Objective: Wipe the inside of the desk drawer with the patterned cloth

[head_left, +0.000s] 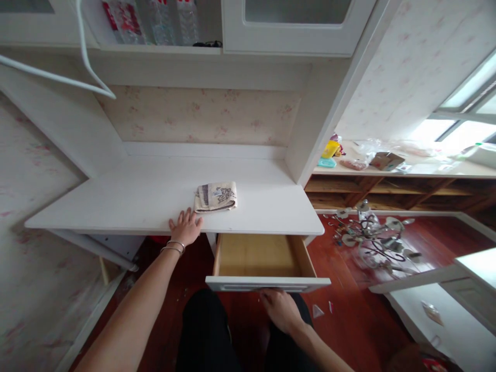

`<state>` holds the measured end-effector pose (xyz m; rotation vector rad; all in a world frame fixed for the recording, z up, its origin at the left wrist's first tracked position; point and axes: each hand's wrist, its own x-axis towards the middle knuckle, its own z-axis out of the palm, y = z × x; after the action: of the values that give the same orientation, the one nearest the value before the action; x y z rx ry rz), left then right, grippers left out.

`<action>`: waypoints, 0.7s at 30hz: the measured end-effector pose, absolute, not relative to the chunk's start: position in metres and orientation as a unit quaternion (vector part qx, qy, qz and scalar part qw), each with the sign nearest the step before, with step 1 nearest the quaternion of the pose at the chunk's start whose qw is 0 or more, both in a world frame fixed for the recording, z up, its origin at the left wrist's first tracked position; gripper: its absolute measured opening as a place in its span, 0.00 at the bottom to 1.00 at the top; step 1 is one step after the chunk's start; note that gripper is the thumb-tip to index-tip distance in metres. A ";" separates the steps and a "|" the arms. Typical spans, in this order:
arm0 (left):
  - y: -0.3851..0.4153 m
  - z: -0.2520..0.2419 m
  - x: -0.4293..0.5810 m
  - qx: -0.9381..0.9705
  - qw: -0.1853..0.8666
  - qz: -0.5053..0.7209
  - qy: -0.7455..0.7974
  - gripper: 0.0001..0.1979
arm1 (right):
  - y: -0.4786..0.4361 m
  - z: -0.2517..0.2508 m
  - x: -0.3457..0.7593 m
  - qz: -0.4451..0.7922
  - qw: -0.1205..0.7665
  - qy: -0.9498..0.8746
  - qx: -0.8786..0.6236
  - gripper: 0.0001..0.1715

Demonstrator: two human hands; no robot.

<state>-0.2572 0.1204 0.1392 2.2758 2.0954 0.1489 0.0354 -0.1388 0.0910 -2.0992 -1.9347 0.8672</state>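
Note:
My left hand (186,227) lies flat with spread fingers at the front edge of the white desk (127,196), a bracelet on its wrist. Just beyond its fingertips is a folded cream cloth (216,197) with a dark printed pattern. Below the desktop a wooden drawer (259,256) stands pulled out, its bare bottom showing. My right hand (282,310) is closed at the middle of the white drawer front (232,283); the fingertips are hidden against it.
Overhead, a shelf holds several plastic bottles (160,23), and a white cable (83,46) hangs at left. On the right, a chandelier (372,232) lies on the red wooden floor (341,320). A cardboard box (386,160) and plastic bags sit on the window ledge (426,164).

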 end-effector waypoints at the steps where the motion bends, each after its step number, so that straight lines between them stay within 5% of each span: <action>1: 0.120 0.139 -0.257 0.735 0.022 0.051 0.675 0.32 | -0.151 0.093 0.034 0.304 0.075 -0.642 -0.700 0.20; 9: 0.100 0.148 -0.237 0.688 -0.054 0.160 0.706 0.31 | -0.223 0.102 0.027 0.373 0.098 -0.644 -0.661 0.21; 14: 0.103 0.177 -0.209 0.792 -0.102 0.144 0.585 0.30 | -0.250 0.094 0.026 0.378 0.101 -0.650 -0.651 0.21; 21: 0.121 0.184 -0.165 0.816 0.015 0.044 0.577 0.33 | -0.265 0.103 0.025 0.399 0.087 -0.652 -0.639 0.22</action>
<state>-0.1649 0.1207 0.1837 2.5380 1.7950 0.1368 0.0253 -0.2646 0.1035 -1.9042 -1.9412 1.1883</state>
